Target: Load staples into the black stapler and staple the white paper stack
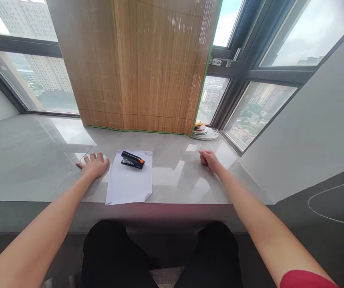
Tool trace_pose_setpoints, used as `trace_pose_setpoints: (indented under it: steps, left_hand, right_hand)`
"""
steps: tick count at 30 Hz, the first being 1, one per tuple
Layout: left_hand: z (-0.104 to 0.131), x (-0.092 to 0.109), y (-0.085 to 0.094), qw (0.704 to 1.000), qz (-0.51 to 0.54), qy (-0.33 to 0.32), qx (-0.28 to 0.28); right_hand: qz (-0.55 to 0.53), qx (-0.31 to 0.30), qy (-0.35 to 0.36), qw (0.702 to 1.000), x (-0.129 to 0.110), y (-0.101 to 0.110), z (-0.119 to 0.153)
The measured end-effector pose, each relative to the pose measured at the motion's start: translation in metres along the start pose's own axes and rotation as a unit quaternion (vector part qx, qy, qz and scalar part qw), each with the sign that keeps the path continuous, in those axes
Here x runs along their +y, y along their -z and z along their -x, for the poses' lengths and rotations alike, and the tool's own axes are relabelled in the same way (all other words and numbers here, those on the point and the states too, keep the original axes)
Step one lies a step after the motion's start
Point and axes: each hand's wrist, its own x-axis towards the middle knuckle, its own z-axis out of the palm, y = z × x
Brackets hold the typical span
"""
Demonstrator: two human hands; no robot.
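A black stapler [132, 160] with an orange patch at one end lies on a white sheet of paper [129, 184]. More than one sheet may be there; the near right corner curls and the near edge reaches the ledge's edge. My left hand [94, 165] rests palm down just left of the paper, fingers spread, holding nothing. Farther off, to the right of the paper, my right hand [209, 159] sits on the ledge with its fingers curled in. Nothing shows in it. Both hands are apart from the stapler.
The pale glossy window ledge [172, 188] lies in front of me. A bamboo blind [147, 72] hangs at the back, with a stack of plates [205, 133] by its lower right corner. A beaded cord [334, 216] hangs at the right. My knees are below the ledge.
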Motion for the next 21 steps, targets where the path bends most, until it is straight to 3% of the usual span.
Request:
trace_pose_setpoints:
  steps: [3, 6, 12, 21]
  left_hand:
    - [-0.001, -0.001, 0.000, 1.000, -0.005, 0.005, -0.003]
    - [-0.004, -0.001, -0.001, 1.000, -0.008, 0.017, -0.006]
    - [-0.004, 0.001, 0.004, 0.999, -0.015, 0.027, -0.008]
    - [0.000, -0.001, 0.005, 1.000, -0.013, 0.026, -0.002]
  right_hand:
    - [-0.031, 0.125, -0.002, 0.992, 0.024, 0.067, 0.026]
    - [-0.054, 0.172, 0.018, 0.983, 0.035, 0.095, 0.040]
    - [-0.057, 0.172, 0.027, 0.983, 0.041, 0.100, 0.040]
    - [0.063, 0.155, 0.036, 0.985, 0.047, 0.088, 0.036]
